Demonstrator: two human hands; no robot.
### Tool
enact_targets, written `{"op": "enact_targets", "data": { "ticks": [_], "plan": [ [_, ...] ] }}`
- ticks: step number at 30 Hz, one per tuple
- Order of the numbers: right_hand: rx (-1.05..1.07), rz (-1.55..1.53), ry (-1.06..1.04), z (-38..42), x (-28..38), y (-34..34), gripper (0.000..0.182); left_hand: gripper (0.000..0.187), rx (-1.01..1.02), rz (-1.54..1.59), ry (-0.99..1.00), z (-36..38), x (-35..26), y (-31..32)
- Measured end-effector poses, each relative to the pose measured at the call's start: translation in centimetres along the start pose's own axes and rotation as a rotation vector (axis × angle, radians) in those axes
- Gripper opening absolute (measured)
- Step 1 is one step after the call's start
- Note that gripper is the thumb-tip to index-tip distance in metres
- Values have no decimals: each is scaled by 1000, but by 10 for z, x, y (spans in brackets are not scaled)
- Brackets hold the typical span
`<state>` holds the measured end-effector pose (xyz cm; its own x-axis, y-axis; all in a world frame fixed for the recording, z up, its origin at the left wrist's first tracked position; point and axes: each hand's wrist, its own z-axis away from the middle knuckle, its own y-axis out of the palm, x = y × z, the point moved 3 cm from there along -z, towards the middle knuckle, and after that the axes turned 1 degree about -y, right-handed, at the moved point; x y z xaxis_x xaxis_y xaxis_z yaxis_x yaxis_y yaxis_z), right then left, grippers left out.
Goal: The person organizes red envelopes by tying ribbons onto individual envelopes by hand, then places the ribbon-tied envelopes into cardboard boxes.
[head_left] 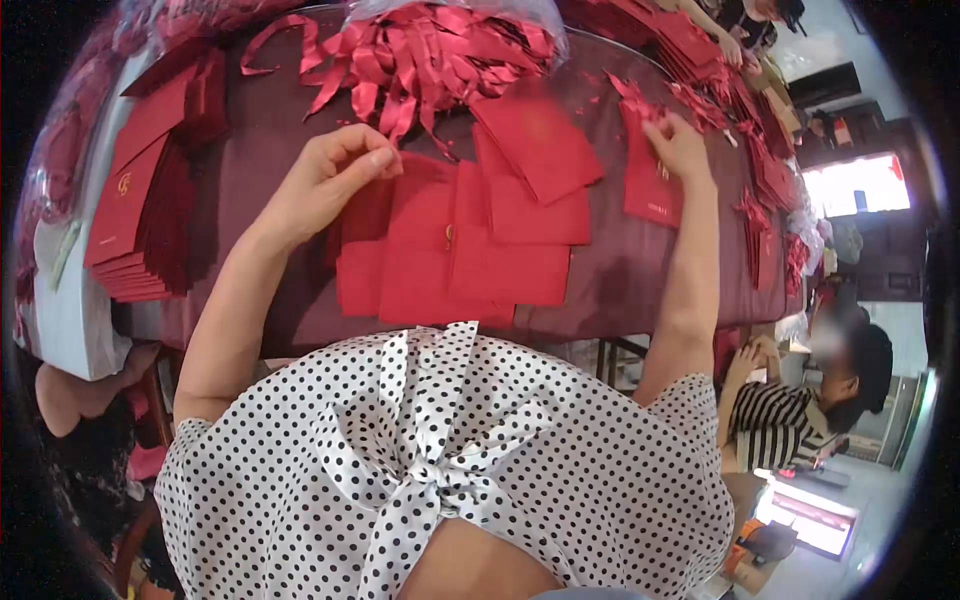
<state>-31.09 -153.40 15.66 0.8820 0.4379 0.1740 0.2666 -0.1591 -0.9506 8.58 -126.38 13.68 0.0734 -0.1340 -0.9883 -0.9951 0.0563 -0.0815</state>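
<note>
Several flat red envelopes (430, 275) overlap in the middle of the dark red table, nearest to me. My left hand (335, 180) hovers over their upper left edge, its fingers curled and the thumb against the fingertips; whether something thin is between them I cannot make out. Farther right, my right hand (677, 145) is at the top of a red envelope (650, 190) with gold marks, the fingers pinched at its ribbon. A big heap of shiny red ribbons (430, 60) lies at the far side, partly in clear plastic.
A stack of red envelopes (140, 220) stands at the left, beside a white box (80, 300). More ribboned envelopes (765, 170) line the right edge. A person in a striped top (775, 425) sits at the right; another person's hand (730, 50) shows at the far right corner.
</note>
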Motion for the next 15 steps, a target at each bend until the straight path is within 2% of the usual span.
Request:
{"op": "enact_targets", "data": {
  "ticks": [2,3,5,7,8,9,11,12,15],
  "plan": [
    [-216,110,-19,14,9,8,37,16,5,-5,-30,1,-4,1],
    [-220,102,-42,17,26,3,37,16,19,-20,-29,0,-7,1],
    [-438,-27,-117,27,78,-17,36,16,56,-34,-10,-2,-11,2],
    [-179,-242,-211,30,130,-11,36,16,89,-31,8,-7,-12,5],
    [-107,-215,-201,29,140,5,43,16,108,-45,29,-10,-10,9],
    [13,-336,-156,23,145,24,55,15,129,-102,43,-13,-10,12],
    [69,-253,-21,20,152,45,67,13,167,-106,31,-18,-3,21],
    [151,-277,9,19,160,43,71,13,153,-217,114,-19,-5,23],
    [213,-342,11,19,166,49,71,10,93,-448,286,-19,-13,24]
  ]
}}
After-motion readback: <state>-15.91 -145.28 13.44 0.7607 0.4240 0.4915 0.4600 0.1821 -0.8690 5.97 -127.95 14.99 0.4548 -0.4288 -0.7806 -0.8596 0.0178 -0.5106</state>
